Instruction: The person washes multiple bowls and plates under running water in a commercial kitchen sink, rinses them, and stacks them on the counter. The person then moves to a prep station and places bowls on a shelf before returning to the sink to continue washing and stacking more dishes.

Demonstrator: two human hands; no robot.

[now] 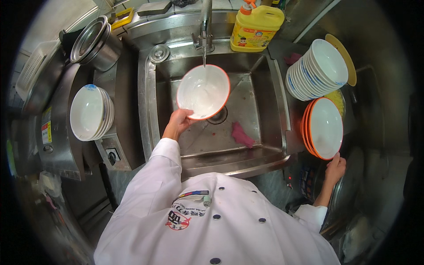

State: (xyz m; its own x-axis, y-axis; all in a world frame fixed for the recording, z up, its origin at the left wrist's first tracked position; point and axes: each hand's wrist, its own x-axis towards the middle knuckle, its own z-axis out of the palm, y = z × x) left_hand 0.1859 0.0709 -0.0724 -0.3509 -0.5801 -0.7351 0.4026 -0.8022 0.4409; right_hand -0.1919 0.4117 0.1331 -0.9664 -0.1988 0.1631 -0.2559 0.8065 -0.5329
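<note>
Gripped at its near rim by my left hand [180,123], a white bowl with an orange rim [203,92] tilts under the running faucet [206,28]. Water streams into it above the stainless steel sink [265,99]. Off to the right, my right hand [334,170] has its fingers on the near rim of a stack of orange-rimmed bowls [326,129]; the thumb and fingertips are partly hidden. A crumpled pink cloth [242,135] lies on the sink floor, to the right of the drain [218,116].
A tall stack of white bowls [316,71] stands on the right counter. Behind the sink is a yellow detergent jug [256,29]. To the left are another bowl stack [89,112], a steel pot [102,49] and a control knob [112,156]. A drain strainer [159,53] rests on the sink's back-left ledge.
</note>
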